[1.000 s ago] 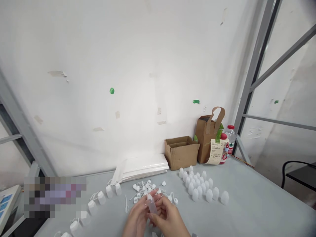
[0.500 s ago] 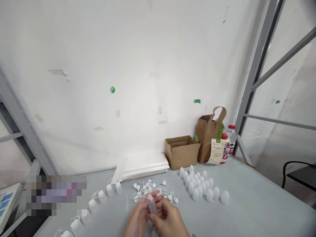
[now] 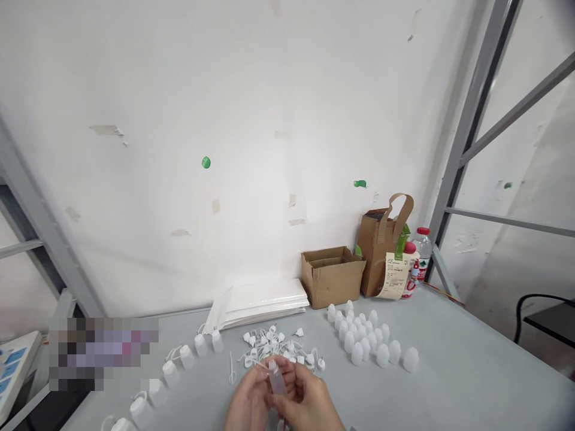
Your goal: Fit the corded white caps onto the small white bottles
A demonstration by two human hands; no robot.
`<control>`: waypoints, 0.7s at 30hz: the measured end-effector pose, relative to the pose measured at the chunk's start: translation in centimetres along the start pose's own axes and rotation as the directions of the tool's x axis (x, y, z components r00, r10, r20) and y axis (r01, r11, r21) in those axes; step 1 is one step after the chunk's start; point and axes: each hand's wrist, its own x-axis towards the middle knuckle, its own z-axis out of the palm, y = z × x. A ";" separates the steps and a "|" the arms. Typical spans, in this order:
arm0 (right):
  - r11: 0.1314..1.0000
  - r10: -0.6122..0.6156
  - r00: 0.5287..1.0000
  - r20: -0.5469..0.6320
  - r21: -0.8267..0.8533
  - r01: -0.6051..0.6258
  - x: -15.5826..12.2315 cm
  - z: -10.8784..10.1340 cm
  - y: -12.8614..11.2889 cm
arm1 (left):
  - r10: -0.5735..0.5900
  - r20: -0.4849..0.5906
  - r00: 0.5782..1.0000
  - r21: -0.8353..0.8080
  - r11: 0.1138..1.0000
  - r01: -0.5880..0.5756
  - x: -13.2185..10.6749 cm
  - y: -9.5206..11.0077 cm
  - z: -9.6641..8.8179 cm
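Note:
A small translucent bottle [image 3: 277,381] stands between my hands near the table's front edge, tilted a little, a white piece with a thin strap at its top. My right hand [image 3: 311,400] has its thumb and fingers closed round the bottle's lower body. My left hand [image 3: 252,392] is wrapped about the other side, its fingers at the bottle's top. Just beyond my fingers lies a loose pile of white caps with straps [image 3: 269,344]. A single white strap [image 3: 232,368] lies to the left of the pile.
Capped bottles [image 3: 171,372] form a slanting row on the left. Several translucent rounded pieces [image 3: 359,335] are grouped on the right. Along the wall are flat white packs [image 3: 263,299], a cardboard box [image 3: 333,281], a paper bag [image 3: 372,257] and a red-capped water bottle [image 3: 421,254].
My left fingers have curled in closer around the bottle's top, and a strap now sticks out to the left there. The view has shifted very slightly.

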 end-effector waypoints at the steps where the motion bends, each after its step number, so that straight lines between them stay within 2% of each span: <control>1: 1.000 0.014 1.000 0.006 0.022 -0.014 0.1 0.0 0.0 | -0.001 -0.003 1.000 0.008 1.000 0.001 0.0 0.0 -0.1; 6: 0.955 0.158 0.978 0.136 0.229 -0.187 0.6 0.3 -0.5 | 0.015 -0.070 0.997 0.076 0.997 -0.010 -0.2 0.1 0.1; 9: 0.915 0.204 0.958 0.201 0.310 -0.259 0.7 0.2 -1.3 | 0.002 -0.123 0.992 0.079 0.997 0.008 -0.4 0.6 0.4; 13: 0.879 0.194 0.947 0.256 0.384 -0.284 0.5 -0.3 -2.3 | -0.028 -0.177 0.984 0.064 0.997 0.040 -0.5 1.0 0.3; 16: 0.867 0.158 0.945 0.288 0.418 -0.272 0.4 -0.5 -2.6 | -0.024 -0.178 0.984 0.039 0.999 0.031 -0.4 1.2 0.1; 21: 0.862 0.078 0.937 0.340 0.449 -0.235 0.4 -0.5 -2.5 | -0.014 -0.237 0.972 0.051 0.998 0.027 -0.5 1.5 0.6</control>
